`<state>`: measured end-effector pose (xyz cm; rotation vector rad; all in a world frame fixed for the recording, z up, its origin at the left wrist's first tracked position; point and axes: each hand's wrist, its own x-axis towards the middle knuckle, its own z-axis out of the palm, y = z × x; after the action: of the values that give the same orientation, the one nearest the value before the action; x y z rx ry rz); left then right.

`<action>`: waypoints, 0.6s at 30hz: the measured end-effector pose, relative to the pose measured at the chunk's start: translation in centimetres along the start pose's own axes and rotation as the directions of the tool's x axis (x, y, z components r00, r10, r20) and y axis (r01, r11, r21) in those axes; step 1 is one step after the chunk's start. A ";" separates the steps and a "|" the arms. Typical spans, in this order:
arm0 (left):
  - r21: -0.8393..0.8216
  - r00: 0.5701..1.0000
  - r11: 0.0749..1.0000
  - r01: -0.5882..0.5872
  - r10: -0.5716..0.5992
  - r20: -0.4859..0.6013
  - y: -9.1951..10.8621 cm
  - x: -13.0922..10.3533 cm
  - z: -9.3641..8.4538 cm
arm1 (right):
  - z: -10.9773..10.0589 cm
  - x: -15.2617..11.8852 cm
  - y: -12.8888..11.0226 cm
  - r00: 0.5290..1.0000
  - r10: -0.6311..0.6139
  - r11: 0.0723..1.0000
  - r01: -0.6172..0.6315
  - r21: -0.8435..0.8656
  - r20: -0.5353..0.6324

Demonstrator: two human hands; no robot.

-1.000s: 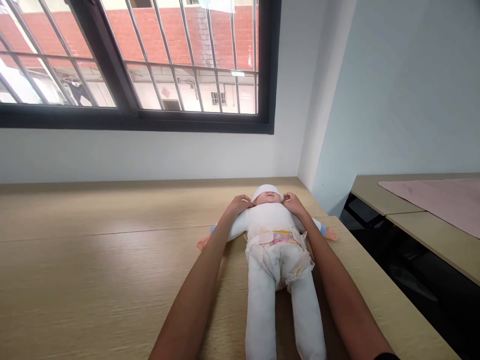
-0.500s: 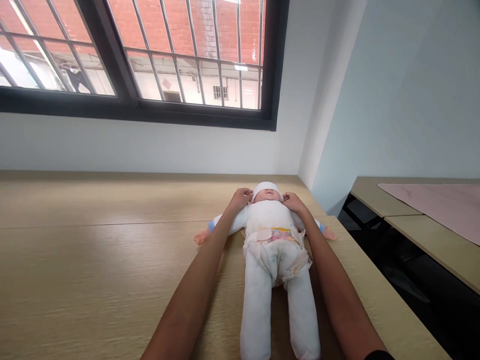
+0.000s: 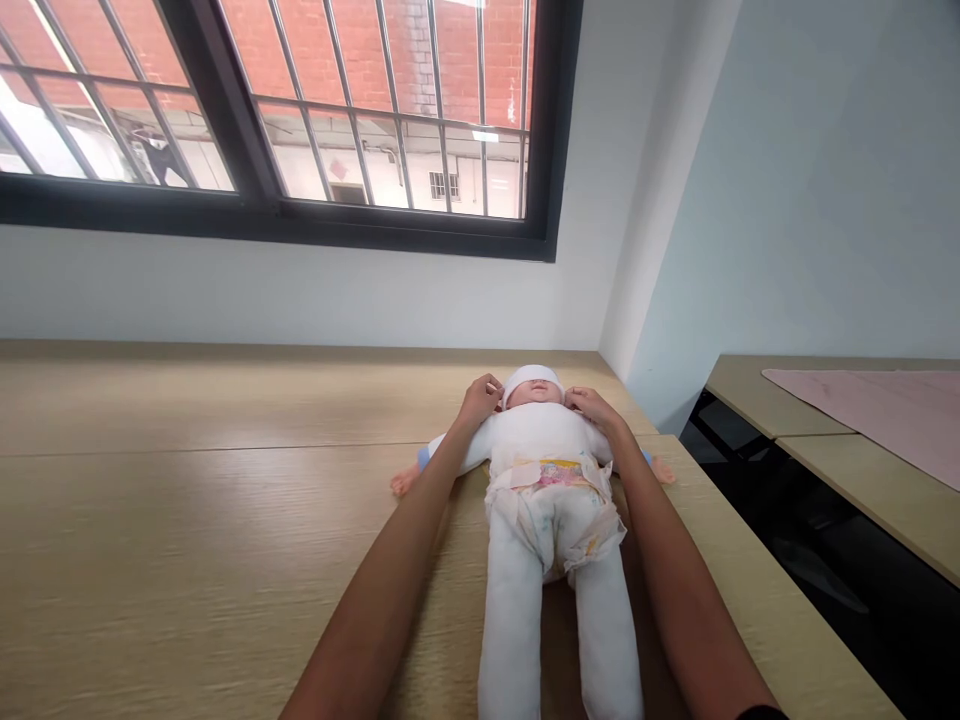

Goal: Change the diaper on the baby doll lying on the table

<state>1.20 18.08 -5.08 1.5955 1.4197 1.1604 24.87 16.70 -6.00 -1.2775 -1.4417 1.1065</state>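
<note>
A baby doll (image 3: 541, 432) lies on its back on the wooden table, arms spread and legs toward me. Pulled low over its eyes is a white cap (image 3: 534, 376). At the cap's left edge my left hand (image 3: 480, 398) is closed, its fingertips pinching the rim. My right hand (image 3: 591, 404) pinches the rim on the opposite side. Around the doll's hips sits a diaper (image 3: 559, 505) with a coloured waistband and ruffled edges. The doll's body and legs are white, and its cuffs are blue.
The wooden table (image 3: 187, 540) reaches back to the wall under a barred window (image 3: 390, 110). Its right edge runs close beside my right arm. Beyond a dark gap stands another table (image 3: 750, 395) bearing a pink mat (image 3: 885, 405).
Both hands stay at the sides of the cap with hardly any movement. The whole view has shifted very slightly.
</note>
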 end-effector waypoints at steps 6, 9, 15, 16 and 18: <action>-0.041 0.998 0.999 -0.010 0.008 -0.056 0.5 -0.2 -0.1 | 0.4 0.0 -0.4 0.991 0.051 0.993 -0.037 0.115 -0.125; -0.068 0.997 0.996 -0.058 0.055 -0.047 1.6 -0.5 0.1 | 0.8 0.1 -1.0 0.986 0.021 0.989 0.004 0.149 -0.164; -0.142 0.988 0.983 -0.117 0.130 0.084 3.8 -2.3 0.5 | 1.9 0.2 -2.0 0.995 -0.057 0.988 0.067 0.141 -0.078; -0.156 0.989 0.984 -0.085 0.102 0.108 4.1 -2.7 0.4 | 2.0 0.2 -2.2 0.993 -0.075 0.990 0.084 0.109 -0.091; -0.164 0.990 0.985 -0.053 0.074 0.124 4.8 -3.3 0.2 | 2.0 0.1 -2.6 0.986 -0.124 0.990 0.130 0.050 -0.114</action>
<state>3.10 14.08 -1.34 1.5822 1.1695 1.1555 22.39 16.50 -3.90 -1.1718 -1.3793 0.9704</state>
